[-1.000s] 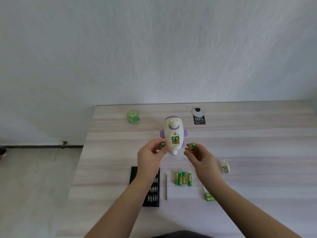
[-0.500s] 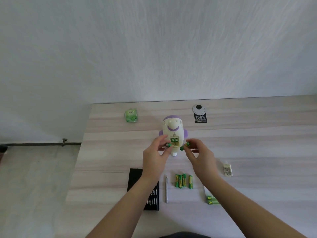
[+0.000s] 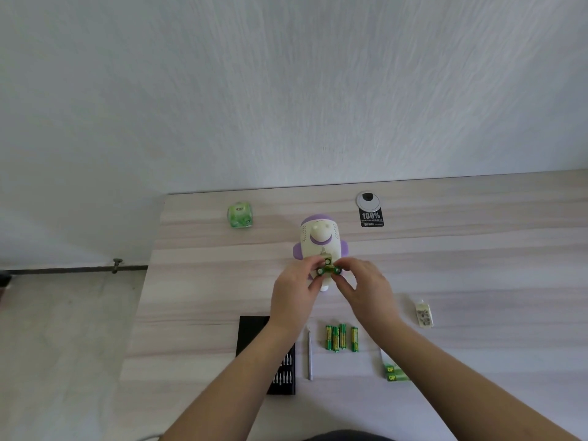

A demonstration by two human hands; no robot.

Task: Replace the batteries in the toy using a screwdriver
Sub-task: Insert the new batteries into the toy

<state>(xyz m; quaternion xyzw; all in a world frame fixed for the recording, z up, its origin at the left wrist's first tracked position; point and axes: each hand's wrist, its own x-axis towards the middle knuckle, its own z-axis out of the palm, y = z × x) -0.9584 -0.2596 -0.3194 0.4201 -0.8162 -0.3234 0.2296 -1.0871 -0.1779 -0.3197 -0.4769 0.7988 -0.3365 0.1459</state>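
A white and purple toy (image 3: 319,237) lies on the wooden table (image 3: 477,268) with its battery compartment open and facing up. My left hand (image 3: 294,294) pinches a green battery (image 3: 321,271) at the compartment's left side. My right hand (image 3: 362,288) pinches a second green battery (image 3: 336,269) at the compartment's right side. Both batteries meet over the opening. Several green batteries (image 3: 340,338) lie in a row nearer to me. A slim silver screwdriver (image 3: 309,353) lies left of them. The small white compartment cover (image 3: 424,314) rests to the right.
A black bit case (image 3: 254,338) lies partly under my left forearm. A green battery pack (image 3: 394,374) sits beside my right forearm. A green packet (image 3: 240,214) and a black label with a grey grommet (image 3: 370,214) lie near the table's far edge. The table's left edge drops to the floor.
Both hands, each with a battery, have moved inward from the toy's sides to the open compartment, where the two batteries now meet.
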